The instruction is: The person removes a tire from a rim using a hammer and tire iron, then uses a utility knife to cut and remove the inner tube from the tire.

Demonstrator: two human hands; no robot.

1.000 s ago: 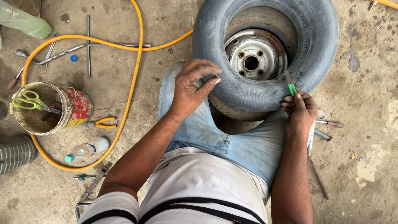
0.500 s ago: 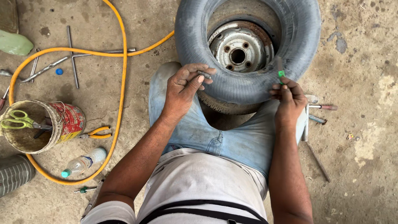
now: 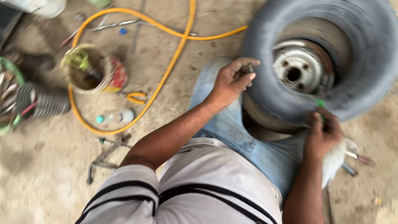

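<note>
At three o'clock of the yellow hose (image 3: 176, 49), a grey tyre (image 3: 352, 83) was propped on the floor against the knees, its sidewall pinched by left-hand fingers (image 3: 244, 72) while a green-handled tool (image 3: 320, 103) was gripped by the right hand (image 3: 323, 135).

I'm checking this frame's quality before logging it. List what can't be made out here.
Head view, all of it motion-blurred:
- Small dark item in the left hand: fingers cover it, kind unclear.
- Green tool at the right hand: only the tip shows; grip unclear.
- Tyre: cut off by the top and right edges.
- Can: contents smeared by blur.
- Tools on the floor: too blurred to identify.
</note>
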